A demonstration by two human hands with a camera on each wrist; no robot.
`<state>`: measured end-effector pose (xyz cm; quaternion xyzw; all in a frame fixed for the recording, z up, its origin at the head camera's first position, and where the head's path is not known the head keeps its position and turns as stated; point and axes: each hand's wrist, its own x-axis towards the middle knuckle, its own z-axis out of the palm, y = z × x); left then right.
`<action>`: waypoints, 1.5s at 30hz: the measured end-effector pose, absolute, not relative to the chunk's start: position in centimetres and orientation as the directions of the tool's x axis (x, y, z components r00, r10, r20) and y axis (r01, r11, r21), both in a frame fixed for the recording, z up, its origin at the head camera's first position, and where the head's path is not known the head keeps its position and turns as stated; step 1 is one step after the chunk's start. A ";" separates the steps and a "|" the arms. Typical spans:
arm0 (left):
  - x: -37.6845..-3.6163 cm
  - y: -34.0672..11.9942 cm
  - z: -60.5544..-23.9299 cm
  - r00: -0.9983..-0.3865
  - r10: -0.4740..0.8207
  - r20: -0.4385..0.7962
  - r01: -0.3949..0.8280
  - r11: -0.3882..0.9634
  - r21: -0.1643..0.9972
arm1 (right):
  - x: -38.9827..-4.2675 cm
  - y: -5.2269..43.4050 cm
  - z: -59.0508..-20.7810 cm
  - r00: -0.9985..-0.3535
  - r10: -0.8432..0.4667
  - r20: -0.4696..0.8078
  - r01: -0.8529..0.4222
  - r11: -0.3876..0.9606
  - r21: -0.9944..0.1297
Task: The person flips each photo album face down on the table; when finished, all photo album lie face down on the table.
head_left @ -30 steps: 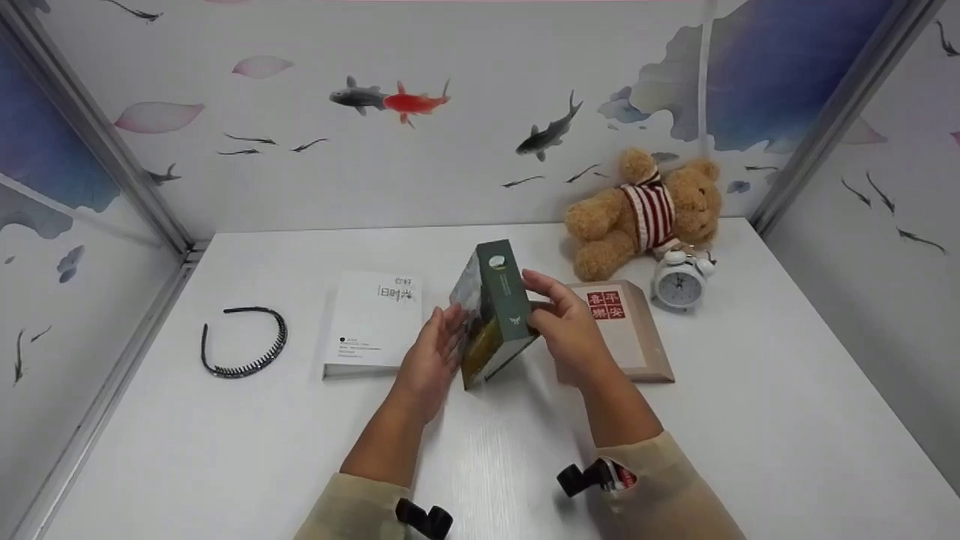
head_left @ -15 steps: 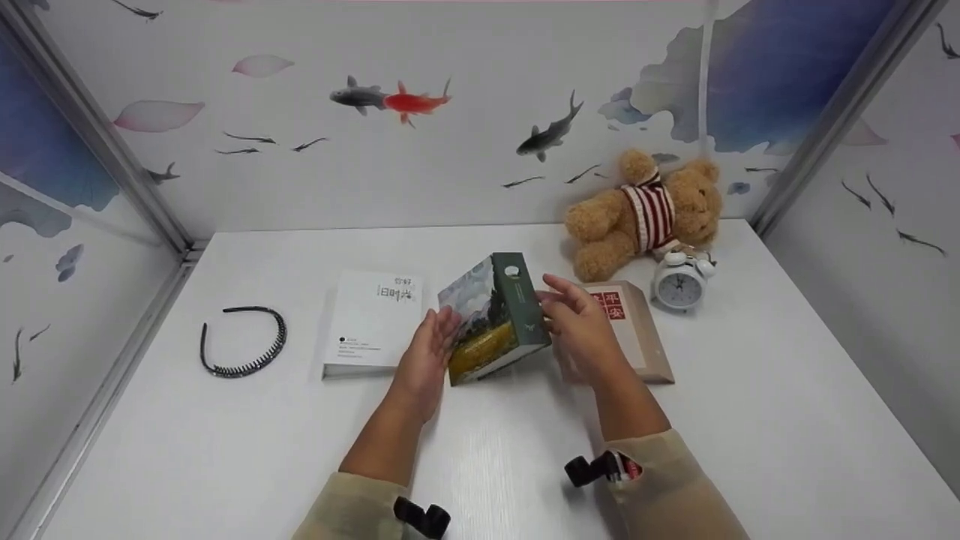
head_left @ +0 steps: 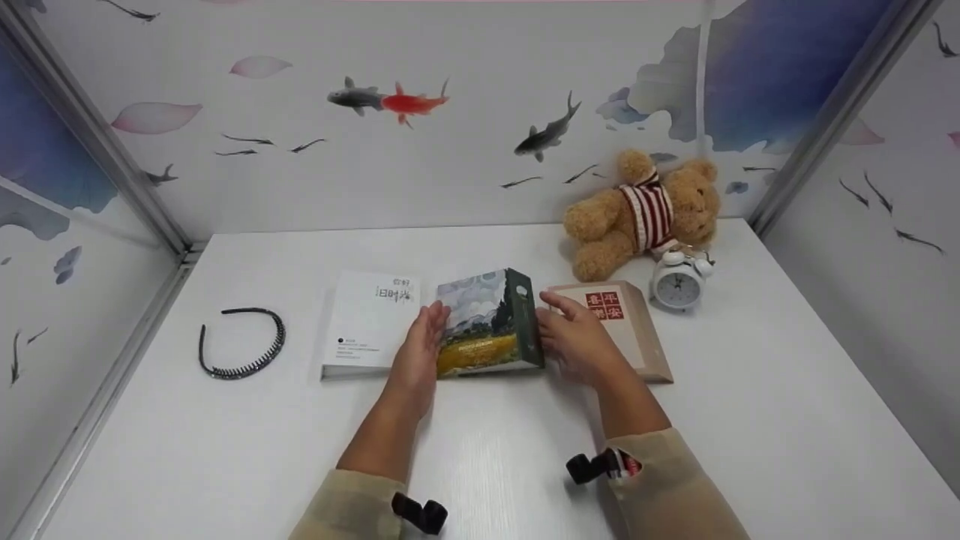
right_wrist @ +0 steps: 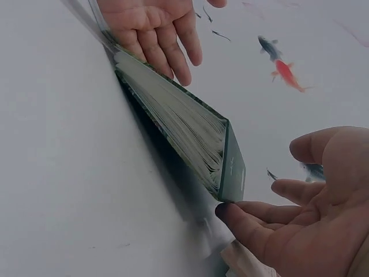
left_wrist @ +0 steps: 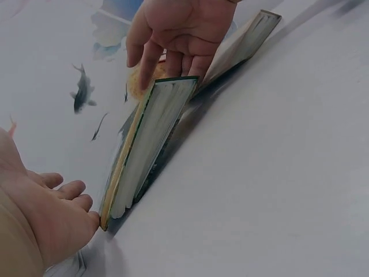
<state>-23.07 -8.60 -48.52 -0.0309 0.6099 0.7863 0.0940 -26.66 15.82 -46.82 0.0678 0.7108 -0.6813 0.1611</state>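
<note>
A thick hardcover book [head_left: 476, 326] with a landscape painting on its cover and a dark green spine is tilted in the head view, spine side raised. My left hand [head_left: 418, 352] stands at its left edge, with straight fingers touching the cover's side. On the right, my right hand [head_left: 581, 334] has fingertips under the bottom edge of the spine, as the right wrist view shows, and the thumb is apart from the book. A white book [head_left: 371, 322] lies to the left. Partly behind my right hand lies a beige book [head_left: 637, 345] with red square characters.
A black toothed headband [head_left: 244, 367] lies at the left of the white table [head_left: 480, 465]. Toward the back right are a brown teddy bear [head_left: 652, 214] in a striped shirt and a white alarm clock [head_left: 679, 283]. Panels painted with fish [head_left: 416, 103] surround the table.
The painted book has tipped down from nearly upright to a low slant, its front cover turning up to view. My right hand has moved slightly right and is looser around the spine.
</note>
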 end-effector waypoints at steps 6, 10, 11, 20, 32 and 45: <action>-22.8 -8.8 -48.2 -0.986 0.113 -0.122 -0.149 -0.278 0.949 | -26.4 15.6 -46.6 -0.948 -0.121 -0.295 0.286 0.088 -0.954; -22.4 -9.5 -47.5 -0.991 0.097 -0.089 -0.115 -0.318 0.941 | -26.0 14.9 -46.0 -0.963 -0.127 -0.237 0.223 0.116 -0.968; -22.3 -9.9 -47.2 -0.993 0.088 -0.078 -0.103 -0.316 0.943 | -25.9 14.6 -45.9 -0.968 -0.129 -0.214 0.199 0.122 -0.972; -21.5 -15.3 -45.5 -1.000 -0.012 -0.005 -0.003 -0.143 0.990 | -24.4 10.7 -44.9 -0.959 -0.280 -0.047 0.018 0.107 -0.994; -22.1 -23.7 -45.4 -0.969 -0.217 -0.122 -0.112 -0.058 0.992 | -26.0 2.7 -45.0 -0.931 -0.355 -0.078 0.047 0.093 -0.995; -22.9 -24.1 -47.4 -0.937 -0.097 -0.335 -0.334 -0.028 0.942 | -26.9 -1.9 -47.1 -0.907 -0.359 -0.219 0.148 0.217 -0.965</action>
